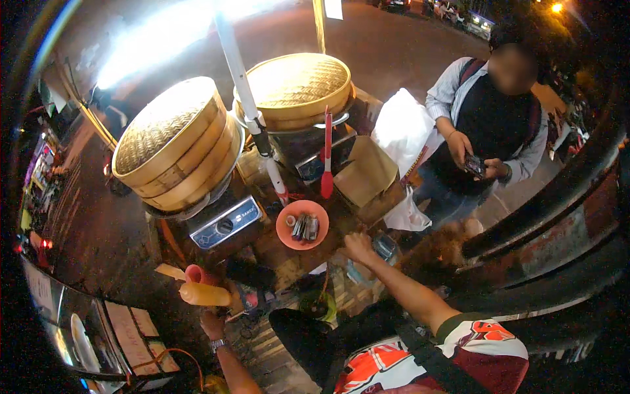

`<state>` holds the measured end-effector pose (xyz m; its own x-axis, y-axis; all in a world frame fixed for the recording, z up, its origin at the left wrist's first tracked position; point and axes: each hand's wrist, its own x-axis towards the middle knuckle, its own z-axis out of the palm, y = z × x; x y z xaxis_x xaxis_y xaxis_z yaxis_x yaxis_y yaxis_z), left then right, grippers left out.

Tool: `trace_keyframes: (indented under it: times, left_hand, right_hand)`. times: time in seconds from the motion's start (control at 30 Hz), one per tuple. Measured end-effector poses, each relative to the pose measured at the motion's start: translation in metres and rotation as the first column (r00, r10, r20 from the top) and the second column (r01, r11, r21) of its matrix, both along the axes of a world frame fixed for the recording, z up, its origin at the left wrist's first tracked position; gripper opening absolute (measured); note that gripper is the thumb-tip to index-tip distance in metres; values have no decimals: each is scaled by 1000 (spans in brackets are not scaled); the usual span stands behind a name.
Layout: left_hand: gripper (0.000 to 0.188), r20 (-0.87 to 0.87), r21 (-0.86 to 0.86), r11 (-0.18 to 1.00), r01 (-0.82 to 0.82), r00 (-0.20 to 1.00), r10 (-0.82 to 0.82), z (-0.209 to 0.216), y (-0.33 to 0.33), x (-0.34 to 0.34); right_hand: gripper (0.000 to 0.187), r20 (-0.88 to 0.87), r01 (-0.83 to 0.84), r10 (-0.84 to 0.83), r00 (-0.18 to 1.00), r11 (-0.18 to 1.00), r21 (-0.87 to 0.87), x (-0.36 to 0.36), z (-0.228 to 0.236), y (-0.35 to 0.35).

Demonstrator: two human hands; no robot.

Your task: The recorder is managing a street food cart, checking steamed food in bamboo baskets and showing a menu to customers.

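Observation:
My right hand [359, 248] is at the right of the wooden table, its fingers curled down; anything inside them is hidden. Just beside it are a clear plastic container [384, 247] and a pink bowl [281, 230] with several small dark and silvery items. My left hand [211, 324], below a watch [218, 345], is low at the left in dim light, and its fingers do not show clearly. Right above that hand, a yellow squeeze bottle [205, 294] leans sideways, next to a red bottle [193, 273].
Two bamboo steamers [190, 151] [292, 88] with woven lids stand on gas stoves [226, 223]. Between them rises a white pole [239, 72]. Red tongs [327, 157], a cardboard box [366, 172] and a white plastic bag [401, 125] are further right. A person [492, 125] stands there holding a phone.

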<state>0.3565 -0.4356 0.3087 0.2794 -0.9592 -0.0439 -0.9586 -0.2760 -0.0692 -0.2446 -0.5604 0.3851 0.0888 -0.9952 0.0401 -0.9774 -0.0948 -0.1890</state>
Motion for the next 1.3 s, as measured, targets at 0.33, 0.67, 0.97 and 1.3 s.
trace_keyframes:
  times: [0.33, 0.67, 0.97, 1.3]
  left_hand:
    - [45, 191, 90, 991, 99, 975, -115, -7, -5, -19]
    - [48, 110, -402, 913, 63, 994, -20, 14, 25, 5]
    - [27, -2, -55, 998, -26, 1000, 26, 39, -8, -31]
    - [36, -12, 51, 994, -93, 996, 94, 59, 7, -47]
  right_hand:
    - [48, -96, -3, 12, 995, 995, 97, 1, -2, -3]
    - [54, -55, -57, 60, 997, 997, 58, 28, 16, 1]
    - [58, -44, -34, 35, 998, 999, 30, -3, -12, -11]
    - [53, -52, -34, 31, 998, 998, -58, 5, -8, 0]
